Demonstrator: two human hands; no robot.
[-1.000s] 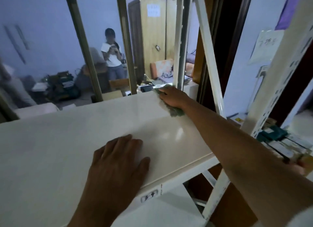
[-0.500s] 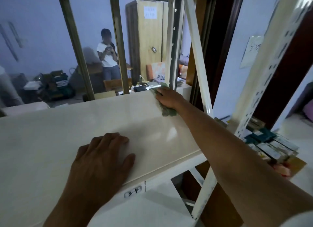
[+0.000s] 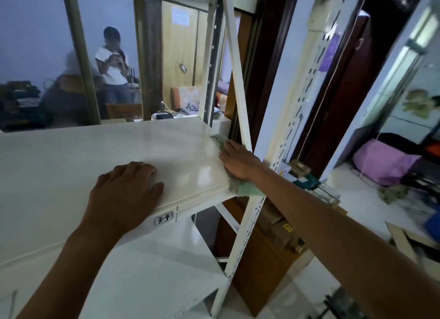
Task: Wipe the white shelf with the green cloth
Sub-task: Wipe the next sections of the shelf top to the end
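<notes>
The white shelf (image 3: 71,166) is a glossy board in a white metal rack, with a label reading 3-4 on its front edge. My right hand (image 3: 235,159) presses flat on the green cloth (image 3: 247,188) at the shelf's right edge. The cloth bunches under my palm and hangs over the front right corner. My left hand (image 3: 126,190) lies palm down on the shelf near its front edge, fingers together, holding nothing.
White perforated uprights (image 3: 302,99) and a slanted brace (image 3: 235,63) stand right of the shelf. A lower shelf (image 3: 152,278) sits beneath. Behind the rack a person (image 3: 113,66) stands in a cluttered room. Stacked boxes (image 3: 307,183) and a pink bag (image 3: 383,161) lie to the right.
My right hand has dragged the cloth from the shelf's back right corner forward along the right edge to the front corner. My left hand has stayed in place.
</notes>
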